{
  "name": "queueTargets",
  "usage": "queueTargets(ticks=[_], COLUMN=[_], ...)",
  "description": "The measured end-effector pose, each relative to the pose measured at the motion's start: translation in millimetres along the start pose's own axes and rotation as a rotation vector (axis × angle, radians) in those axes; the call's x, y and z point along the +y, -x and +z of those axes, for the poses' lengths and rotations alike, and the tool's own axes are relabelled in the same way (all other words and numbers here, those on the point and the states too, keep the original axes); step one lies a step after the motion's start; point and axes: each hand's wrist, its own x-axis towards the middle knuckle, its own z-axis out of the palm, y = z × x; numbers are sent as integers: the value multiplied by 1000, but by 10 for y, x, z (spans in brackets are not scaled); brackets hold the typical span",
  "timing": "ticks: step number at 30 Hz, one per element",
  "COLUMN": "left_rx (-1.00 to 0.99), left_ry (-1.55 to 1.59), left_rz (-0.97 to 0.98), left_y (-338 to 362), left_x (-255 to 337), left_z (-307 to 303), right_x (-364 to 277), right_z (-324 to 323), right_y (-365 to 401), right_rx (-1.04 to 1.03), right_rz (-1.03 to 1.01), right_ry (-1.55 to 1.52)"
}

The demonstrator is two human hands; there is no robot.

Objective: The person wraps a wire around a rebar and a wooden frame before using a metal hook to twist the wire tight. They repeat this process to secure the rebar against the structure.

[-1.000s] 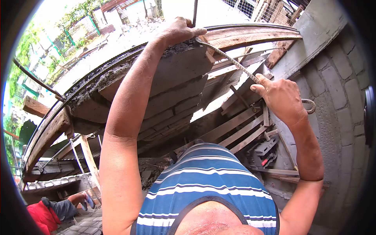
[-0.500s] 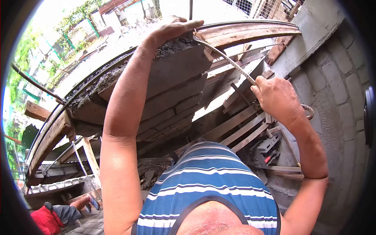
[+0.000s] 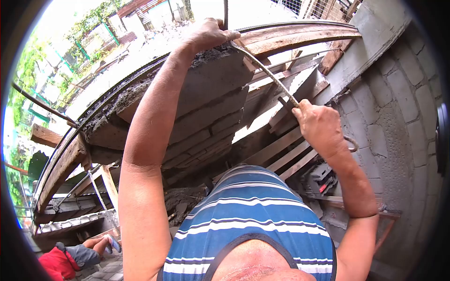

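Our right hand [image 3: 320,125] has moved inward, closed around the thin, grey, hooked metal bar [image 3: 268,73]; our left hand [image 3: 208,35] curls partly at its far end, grip unclear, atop the grey block wall [image 3: 208,89].

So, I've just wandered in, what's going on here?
A person in a blue-and-white striped sleeveless top is working at the top of a grey block wall. Their right hand grips a thin metal rod with a curved end, whose far end meets the wall top beside their left hand. That hand is up by a dark upright bar. Another person in red and grey is lower down, off to the left.
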Motion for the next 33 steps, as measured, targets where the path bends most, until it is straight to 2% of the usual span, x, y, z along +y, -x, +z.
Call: queueTargets(ticks=[3,5,9,11,14,17,21,23,27,29,31,33], left_rx=[-24,7,-1,-46,-3,30,-15,76,72,142,128,115], left_ry=[52,-54,-78,-13,32,-67,-20,-136,-135,-272,-293,-313], left_rz=[-16,-36,-45,-52,-57,-16,-51,-80,-87,-72,-92,-113], left_y=[23,73,29,32,-15,-43,-28,-4,40,76,103,124], left_x=[37,134,129,125,13,-31,13,58,117,146,189,235], left_z=[-38,-51,-40,-67,35,76,118,158,134,140,116,113], right_x=[-81,-110,-142,-67,71,103,147,149,121,111,89,67], right_z=[298,416,213,-170,-296,-284,-183,-13,260,341,329,339], right_y=[59,81,58,-14,-104,-114,-88,-45,-1,-10,-20,-28], right_rx=[30,49,35,-37,-17,-24,6,95,146,95,94,-29], right_rz=[60,68,73,11,-3,-1,-3,5,49,116,114,115], right_ry=[-158,-219,-125,108,229,230,211,87,-36,-97,-165,-381])
